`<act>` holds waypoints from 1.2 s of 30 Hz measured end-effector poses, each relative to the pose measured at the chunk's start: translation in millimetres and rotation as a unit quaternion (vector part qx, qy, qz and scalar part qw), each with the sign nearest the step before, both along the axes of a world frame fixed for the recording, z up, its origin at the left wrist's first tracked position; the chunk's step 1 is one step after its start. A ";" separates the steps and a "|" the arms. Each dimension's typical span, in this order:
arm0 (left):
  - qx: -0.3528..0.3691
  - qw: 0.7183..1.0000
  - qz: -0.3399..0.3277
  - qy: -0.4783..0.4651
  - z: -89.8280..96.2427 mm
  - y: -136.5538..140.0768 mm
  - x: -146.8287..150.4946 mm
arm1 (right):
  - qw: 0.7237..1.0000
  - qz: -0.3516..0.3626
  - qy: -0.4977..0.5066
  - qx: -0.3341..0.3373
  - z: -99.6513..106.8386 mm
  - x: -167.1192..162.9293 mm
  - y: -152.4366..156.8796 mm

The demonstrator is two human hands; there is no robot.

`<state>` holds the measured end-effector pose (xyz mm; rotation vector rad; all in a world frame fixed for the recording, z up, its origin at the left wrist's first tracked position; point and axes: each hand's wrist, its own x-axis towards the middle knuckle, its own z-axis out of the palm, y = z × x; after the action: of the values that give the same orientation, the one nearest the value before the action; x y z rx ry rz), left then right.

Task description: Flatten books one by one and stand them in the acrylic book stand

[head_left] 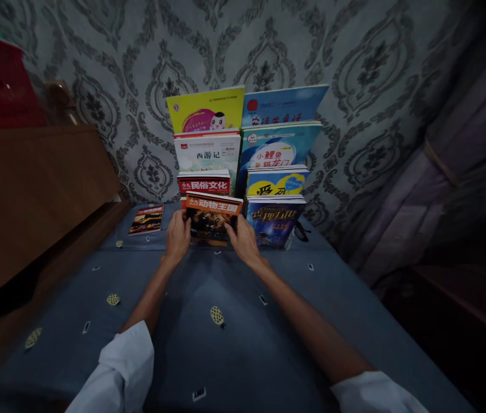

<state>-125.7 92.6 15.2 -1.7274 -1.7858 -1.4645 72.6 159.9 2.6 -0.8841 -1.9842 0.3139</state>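
Between my two hands is a small dark book with an orange title band (212,221), its cover facing me. My left hand (177,236) grips its left edge, and my right hand (243,238) grips the right edge with the thumb on the cover. Directly behind it stands a red-banded book (204,184), then a white book (208,152) and a taller yellow book (206,106), stepped upward. Beside my right hand a dark blue book (275,221) fronts a second column, with a yellow-and-blue book (277,180), a teal book (279,146) and a blue book (286,103) behind.
One more small book (146,220) lies flat at the left on the blue cloth-covered table (243,350). A dark looped object (301,232) sits by the right column. Patterned wallpaper (264,51) rises behind; a wooden cabinet (36,201) stands left and a curtain (415,178) hangs right.
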 end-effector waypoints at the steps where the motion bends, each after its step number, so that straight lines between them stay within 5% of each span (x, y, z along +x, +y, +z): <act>1: -0.007 1.000 0.000 0.004 -0.8 0.5 -0.4 | 1.000 0.004 0.003 -0.001 -0.1 0.4 0.7; 12: -0.037 0.999 0.006 0.003 -13.7 4.4 -10.2 | 0.999 -0.023 -0.042 0.023 1.7 1.1 -0.5; 22: -0.046 0.998 0.043 0.008 -12.6 -0.7 -6.6 | 0.982 -0.062 -0.172 -0.050 6.4 -6.6 -14.1; 36: -0.119 0.986 0.102 0.063 -8.3 2.9 -6.7 | 0.984 -0.058 -0.161 -0.048 -7.0 -9.7 -0.4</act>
<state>-132.4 95.5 6.9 -1.6395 -2.0667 -1.0742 63.0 159.5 -4.4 -1.1672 -2.2159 0.2101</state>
